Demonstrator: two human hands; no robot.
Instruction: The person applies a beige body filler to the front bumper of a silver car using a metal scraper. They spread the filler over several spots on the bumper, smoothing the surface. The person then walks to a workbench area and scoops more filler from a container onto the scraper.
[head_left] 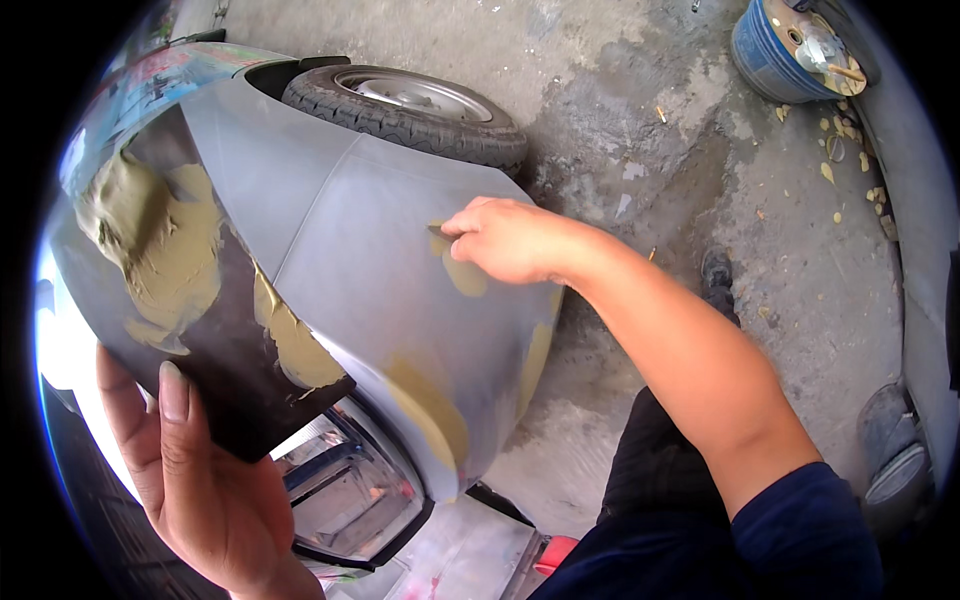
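Observation:
My left hand (215,500) grips the near edge of a dark flat board (245,405), thumb on top. On the board sits a thick mound of greenish-yellow putty (130,210), smeared out around it, with another streak along one edge. My right hand (515,240) reaches across to a grey car body panel (350,250). Its fingers pinch a small, dark, thin-edged spreader (438,232), mostly hidden by the hand. The spreader is at a small putty patch (465,277) on the panel. A longer putty band (425,405) lies along the panel's edge nearer me.
Beyond the panel is a wheel (420,105). A car lamp (350,480) with a dark rim lies below the panel. On the concrete floor stands a blue bucket (770,60) with things on top, and putty scraps (838,150) lie near it. My shoe (717,268) shows beyond my right arm.

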